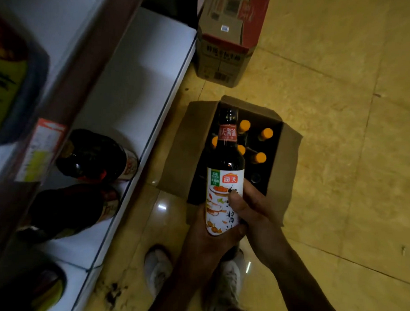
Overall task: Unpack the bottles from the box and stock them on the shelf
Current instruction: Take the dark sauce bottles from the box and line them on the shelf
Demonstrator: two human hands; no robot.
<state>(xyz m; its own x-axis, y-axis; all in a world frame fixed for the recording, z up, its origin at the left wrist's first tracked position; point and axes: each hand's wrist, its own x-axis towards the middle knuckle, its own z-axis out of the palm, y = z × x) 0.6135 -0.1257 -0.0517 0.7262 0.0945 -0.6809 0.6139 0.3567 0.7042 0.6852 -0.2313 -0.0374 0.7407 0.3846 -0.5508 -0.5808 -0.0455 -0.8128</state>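
One soy sauce bottle (226, 160), dark with a white picture label, is held in two hands above the open cardboard box (181, 152) on the tiled floor (339, 136). The left hand (208, 237) cups its base with the fingers (235, 233) curled round it. The right hand (253, 210) clasps the label, its thumb pressed across the front.

Five orange-capped bottles (259, 157) stand upright inside the box; how many more the held bottle hides cannot be told.

To the left, the white lower shelf (136, 83) carries two dark bottles (92, 156), one just beside the other, and a third, blurred one shows at the bottom edge. One price tag (40, 149) sits on the shelf edge above them.

One closed carton (226, 39) stands beyond the open box, beside the shelf end. Two pale shoes (158, 267) show below the forearms.
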